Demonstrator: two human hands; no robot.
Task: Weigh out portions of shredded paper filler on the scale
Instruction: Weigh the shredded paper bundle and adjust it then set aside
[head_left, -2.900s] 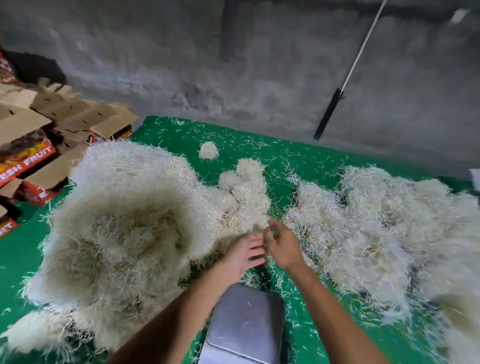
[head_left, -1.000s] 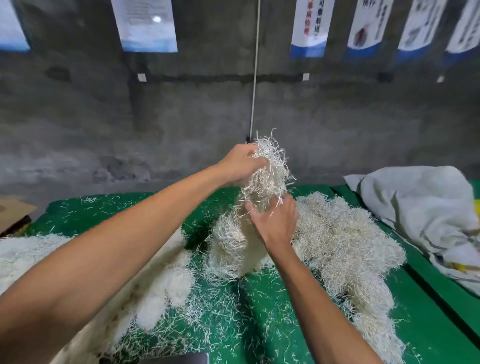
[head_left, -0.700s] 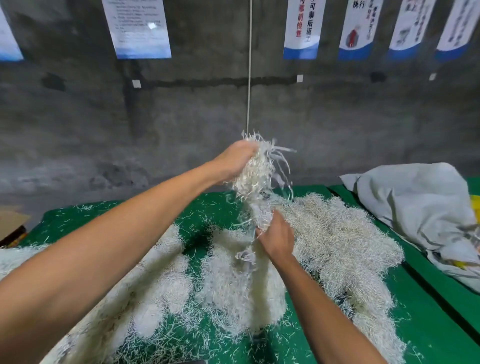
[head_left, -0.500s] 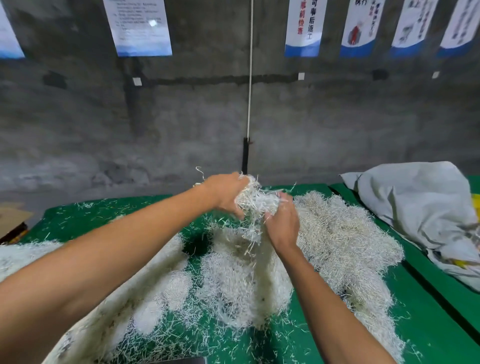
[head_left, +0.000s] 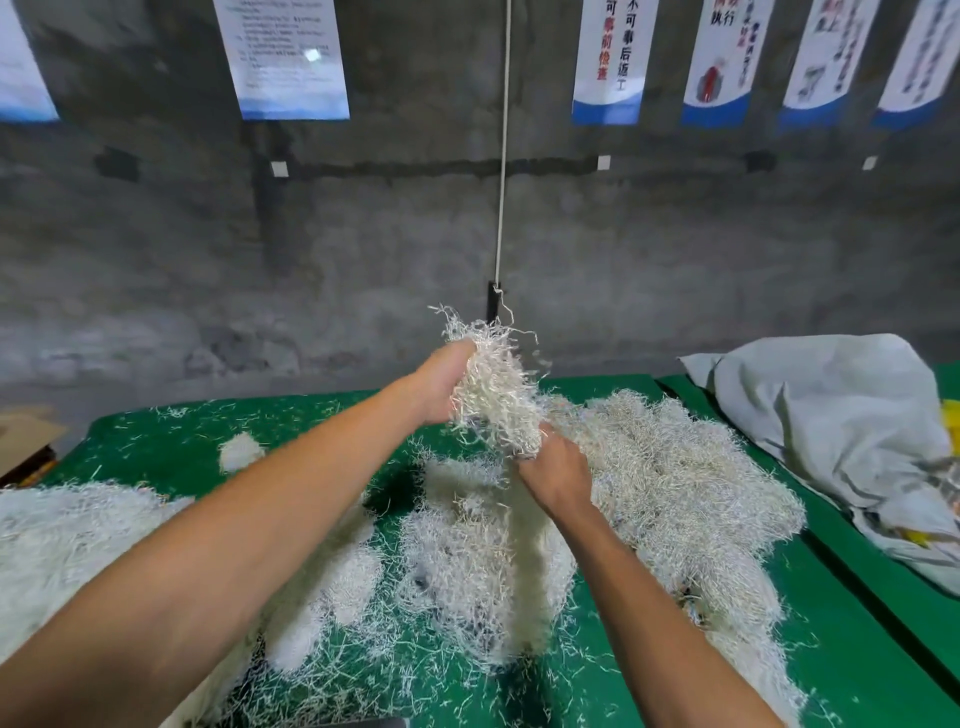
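Head view first — what's the surface and the room?

— Flat green felt-covered table (head_left: 857, 670), littered with pale strands, set against a rough grey concrete wall (head_left: 156, 260). White-and-blue printed posters (head_left: 283, 57) hang along the top, a thin white cord (head_left: 501, 156) drops down the wall, and a crumpled grey cloth sack (head_left: 831, 431) lies at the right.

— And the filler?

— Off-white shredded paper filler (head_left: 675, 493) lies in loose, springy heaps across the table. A tangled off-white clump of paper shreds (head_left: 496, 395) is lifted above the heaps, strands curling out at its top.

— Hands?

— Left hand (head_left: 441, 384) grips the clump's upper part, fingers curled into it. Right hand (head_left: 556, 473) holds its lower end from beneath, fingers buried in shreds.
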